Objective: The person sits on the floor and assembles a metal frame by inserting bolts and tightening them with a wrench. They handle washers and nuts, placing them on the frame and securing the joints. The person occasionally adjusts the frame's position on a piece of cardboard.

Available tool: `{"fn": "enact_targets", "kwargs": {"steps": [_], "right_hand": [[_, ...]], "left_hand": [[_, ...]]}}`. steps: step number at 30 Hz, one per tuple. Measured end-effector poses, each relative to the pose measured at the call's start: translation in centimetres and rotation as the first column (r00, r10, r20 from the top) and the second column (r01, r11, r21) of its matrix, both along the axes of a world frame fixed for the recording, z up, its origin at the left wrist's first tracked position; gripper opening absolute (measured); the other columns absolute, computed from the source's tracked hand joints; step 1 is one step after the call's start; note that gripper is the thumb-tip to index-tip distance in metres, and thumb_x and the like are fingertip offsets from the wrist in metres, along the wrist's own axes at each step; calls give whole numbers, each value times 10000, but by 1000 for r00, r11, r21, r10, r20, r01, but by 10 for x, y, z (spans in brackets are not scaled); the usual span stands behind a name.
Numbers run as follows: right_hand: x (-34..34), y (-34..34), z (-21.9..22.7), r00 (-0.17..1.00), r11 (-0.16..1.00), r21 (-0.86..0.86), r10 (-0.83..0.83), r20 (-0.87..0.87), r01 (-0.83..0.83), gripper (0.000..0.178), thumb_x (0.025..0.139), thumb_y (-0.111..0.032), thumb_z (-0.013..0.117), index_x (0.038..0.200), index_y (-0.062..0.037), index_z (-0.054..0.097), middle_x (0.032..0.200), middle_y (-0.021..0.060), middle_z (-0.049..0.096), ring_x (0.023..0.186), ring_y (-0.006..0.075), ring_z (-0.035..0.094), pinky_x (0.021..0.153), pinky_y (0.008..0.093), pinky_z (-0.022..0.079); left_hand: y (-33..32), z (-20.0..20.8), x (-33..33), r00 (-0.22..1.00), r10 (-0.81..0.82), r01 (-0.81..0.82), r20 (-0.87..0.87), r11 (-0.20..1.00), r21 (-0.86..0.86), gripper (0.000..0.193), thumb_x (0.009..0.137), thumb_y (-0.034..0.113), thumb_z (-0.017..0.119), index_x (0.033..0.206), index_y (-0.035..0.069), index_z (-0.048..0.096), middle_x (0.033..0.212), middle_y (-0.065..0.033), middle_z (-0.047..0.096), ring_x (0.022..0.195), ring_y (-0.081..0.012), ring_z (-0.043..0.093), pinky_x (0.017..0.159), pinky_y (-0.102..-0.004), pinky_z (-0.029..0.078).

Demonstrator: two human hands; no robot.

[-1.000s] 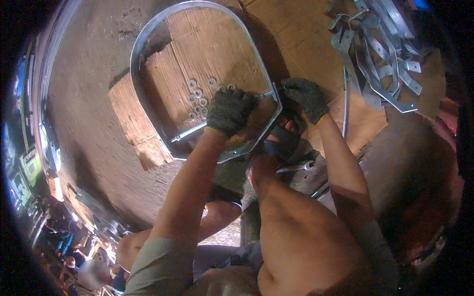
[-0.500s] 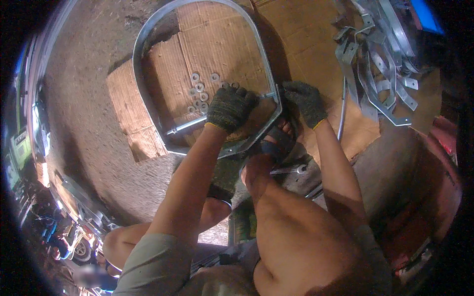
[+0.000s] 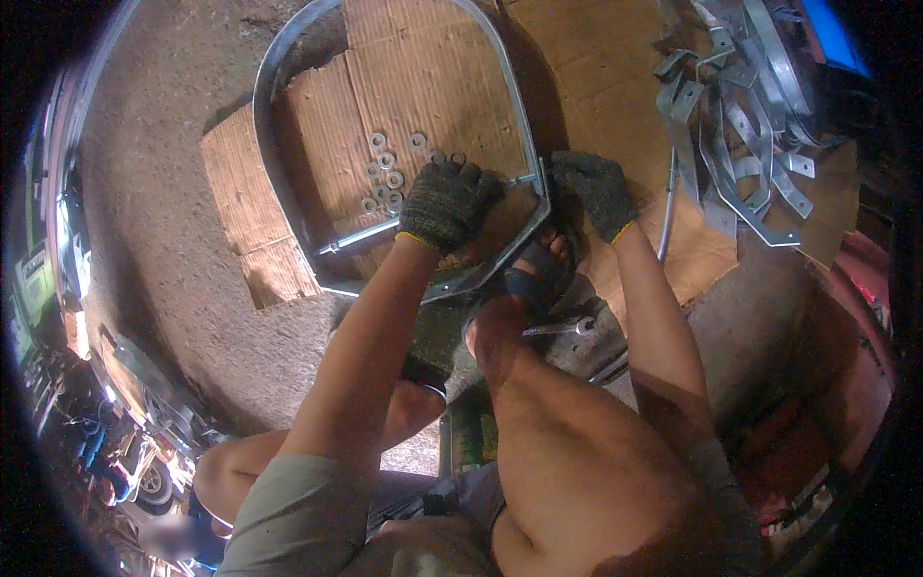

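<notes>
A U-shaped metal frame (image 3: 529,125), closed by an angled flat bar at its near end, stands around cardboard. A metal rod (image 3: 361,238) crosses it from side to side, with fittings near both ends. My left hand (image 3: 448,204), in a dark knitted glove, is wrapped round the rod inside the frame. Outside the frame's right side, my gloved right hand (image 3: 596,192) has its fingers bent together by the rod's end. What those fingers hold is hidden. Several metal washers (image 3: 386,161) lie on the cardboard just beyond my left hand.
Bent metal strips (image 3: 740,125) are heaped at the far right, with a thin rod (image 3: 668,207) beside them. An open-end wrench (image 3: 567,328) lies near my sandalled foot (image 3: 540,274). Cardboard (image 3: 404,87) covers part of the rough floor. Another person is at the lower left edge.
The frame and washers appear slightly farther left in the picture. My left hand keeps its grip on the rod; the right hand has turned slightly at the rod's end.
</notes>
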State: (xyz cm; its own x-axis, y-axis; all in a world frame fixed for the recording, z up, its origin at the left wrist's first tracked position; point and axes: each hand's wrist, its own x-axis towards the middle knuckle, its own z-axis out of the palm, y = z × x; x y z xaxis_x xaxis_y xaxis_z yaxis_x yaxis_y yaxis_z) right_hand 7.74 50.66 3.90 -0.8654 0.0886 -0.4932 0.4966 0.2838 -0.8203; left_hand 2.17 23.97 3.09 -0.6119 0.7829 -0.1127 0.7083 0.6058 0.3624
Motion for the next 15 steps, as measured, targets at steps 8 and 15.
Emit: {"fn": "enact_targets", "kwargs": {"steps": [8,15], "right_hand": [[-13,-3,2,954,902,335,298,-21,-274,313,970,-283,620,1053,-16,762,983,141,760,863,216,707,783,352,549],[-9,-8,3,981,995,105,-24,191,4,406,993,-384,578,843,-31,714,783,96,717,700,203,667,662,370,527]], "left_hand": [[-3,5,0,1000,-6,6,-8,1000,18,267,909,274,614,1137,173,710,979,-128,692,951,-341,653,810,-480,517],[-2,2,1,1000,-3,4,-15,1000,13,270,907,270,608,1142,179,704,993,-121,685,949,-326,644,808,-470,508]]}}
